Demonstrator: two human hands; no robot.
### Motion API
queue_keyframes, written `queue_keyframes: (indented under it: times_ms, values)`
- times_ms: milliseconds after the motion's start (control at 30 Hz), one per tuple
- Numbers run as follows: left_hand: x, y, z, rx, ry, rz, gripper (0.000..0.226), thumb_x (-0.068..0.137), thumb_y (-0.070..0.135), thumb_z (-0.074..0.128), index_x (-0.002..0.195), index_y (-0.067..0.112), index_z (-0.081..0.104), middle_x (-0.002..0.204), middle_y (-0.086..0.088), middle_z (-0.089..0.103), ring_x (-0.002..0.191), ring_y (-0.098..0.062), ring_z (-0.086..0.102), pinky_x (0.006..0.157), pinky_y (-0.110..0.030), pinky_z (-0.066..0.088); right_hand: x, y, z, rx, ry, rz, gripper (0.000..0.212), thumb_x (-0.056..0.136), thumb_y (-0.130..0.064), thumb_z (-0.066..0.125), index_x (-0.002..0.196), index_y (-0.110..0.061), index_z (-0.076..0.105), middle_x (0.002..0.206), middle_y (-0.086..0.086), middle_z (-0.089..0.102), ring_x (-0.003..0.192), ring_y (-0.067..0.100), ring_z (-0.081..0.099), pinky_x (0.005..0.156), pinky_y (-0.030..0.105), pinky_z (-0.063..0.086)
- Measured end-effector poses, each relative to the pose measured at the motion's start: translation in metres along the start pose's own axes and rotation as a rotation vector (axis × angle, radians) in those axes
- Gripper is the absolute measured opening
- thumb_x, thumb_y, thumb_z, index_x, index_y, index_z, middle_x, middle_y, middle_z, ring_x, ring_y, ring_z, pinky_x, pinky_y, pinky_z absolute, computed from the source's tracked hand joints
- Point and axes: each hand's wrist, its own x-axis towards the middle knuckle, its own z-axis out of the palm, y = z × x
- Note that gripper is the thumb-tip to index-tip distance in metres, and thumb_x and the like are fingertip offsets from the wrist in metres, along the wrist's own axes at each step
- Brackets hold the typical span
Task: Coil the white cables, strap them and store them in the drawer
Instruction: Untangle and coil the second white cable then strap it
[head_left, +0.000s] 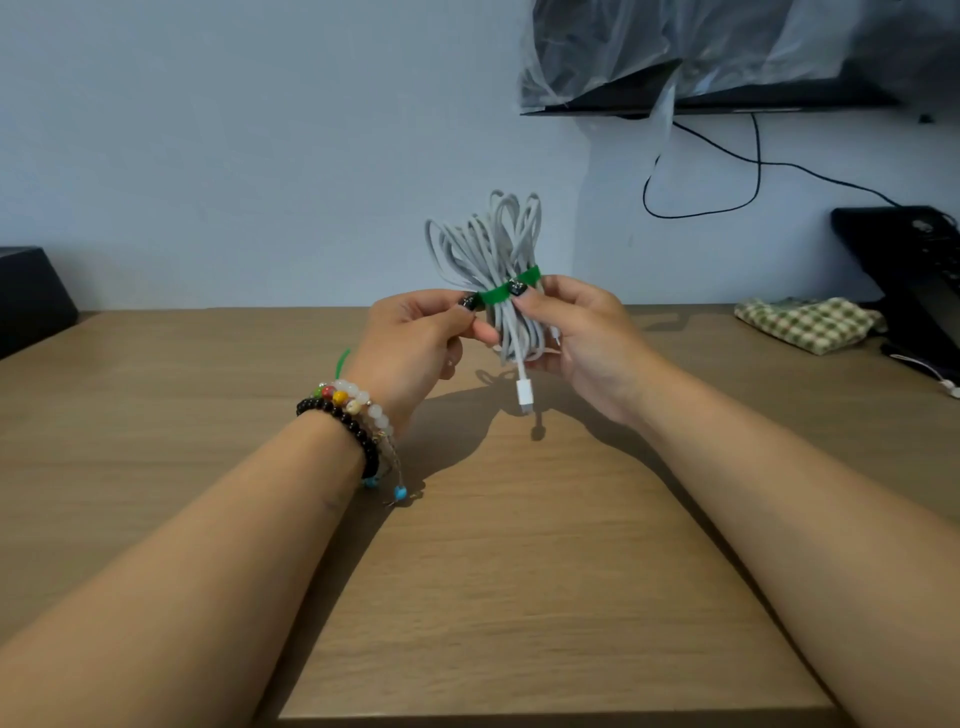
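Observation:
A coiled white cable (491, 244) is held upright above the wooden table (519, 571), its loops fanning out at the top. A green strap (496, 295) wraps round the bundle's middle. My left hand (415, 343) pinches the strap's left end with thumb and fingertips. My right hand (576, 338) grips the bundle from the right, its thumb pressing on the strap. A white plug (524, 392) hangs below the coil between both hands. A second green strap (341, 361) lies on the table, partly hidden behind my left wrist. No drawer is in view.
A checked green cloth (808, 323) lies at the table's far right beside a black device (909, 270). A black box (31, 296) sits at the far left. A plastic-wrapped screen (727, 57) hangs on the wall, trailing a black wire (758, 171).

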Motion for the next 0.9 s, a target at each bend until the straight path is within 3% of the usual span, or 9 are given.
queue_keyframes:
  times_ms: [233, 467, 633, 800, 900]
  values:
    - [0.0033, -0.0016, -0.0031, 0.058, 0.024, 0.028, 0.02, 0.089, -0.005, 0.049, 0.085, -0.011, 0.067, 0.067, -0.013, 0.058, 0.045, -0.013, 0.027, 0.045, -0.024, 0.023, 0.0019, -0.0062, -0.0067, 0.05, -0.008, 0.026, 0.026, 0.097, -0.018, 0.052, 0.107, 0.0, 0.066, 0.087, 0.008, 0.069, 0.074, 0.02, 0.062, 0.064, 0.032, 0.051]
    - [-0.001, 0.0011, 0.0006, 0.081, -0.013, 0.031, 0.024, 0.091, -0.004, 0.05, 0.083, 0.004, 0.071, 0.062, -0.001, 0.068, 0.046, -0.014, 0.029, 0.046, -0.026, 0.023, 0.0017, -0.0061, -0.0068, 0.014, 0.016, 0.02, 0.024, 0.095, -0.018, 0.057, 0.108, -0.001, 0.068, 0.087, 0.009, 0.07, 0.07, 0.018, 0.063, 0.061, 0.031, 0.052]
    - [-0.003, 0.0024, 0.0026, 0.097, -0.027, 0.023, 0.021, 0.092, -0.002, 0.052, 0.087, 0.0, 0.071, 0.066, -0.005, 0.071, 0.045, -0.014, 0.03, 0.046, -0.025, 0.025, 0.0034, -0.003, -0.0038, -0.091, 0.148, -0.05, 0.017, 0.092, -0.016, 0.062, 0.106, -0.01, 0.07, 0.094, 0.012, 0.073, 0.073, 0.021, 0.066, 0.067, 0.038, 0.054]
    - [-0.0032, 0.0034, 0.004, 0.099, -0.033, 0.01, 0.02, 0.093, -0.001, 0.052, 0.088, 0.004, 0.071, 0.065, -0.005, 0.071, 0.044, -0.013, 0.032, 0.044, -0.021, 0.029, 0.0041, -0.0001, -0.0012, -0.176, 0.217, -0.123, 0.011, 0.089, -0.02, 0.067, 0.1, -0.02, 0.07, 0.093, 0.004, 0.074, 0.08, 0.021, 0.071, 0.073, 0.04, 0.06]
    - [-0.0041, 0.0036, 0.0057, 0.101, -0.049, 0.018, 0.02, 0.093, -0.001, 0.053, 0.087, 0.005, 0.071, 0.065, -0.005, 0.071, 0.042, -0.011, 0.034, 0.043, -0.019, 0.032, 0.0078, 0.0033, -0.0018, -0.272, 0.319, -0.173, 0.018, 0.085, -0.024, 0.07, 0.103, -0.02, 0.068, 0.095, -0.001, 0.072, 0.087, 0.018, 0.07, 0.079, 0.043, 0.059]
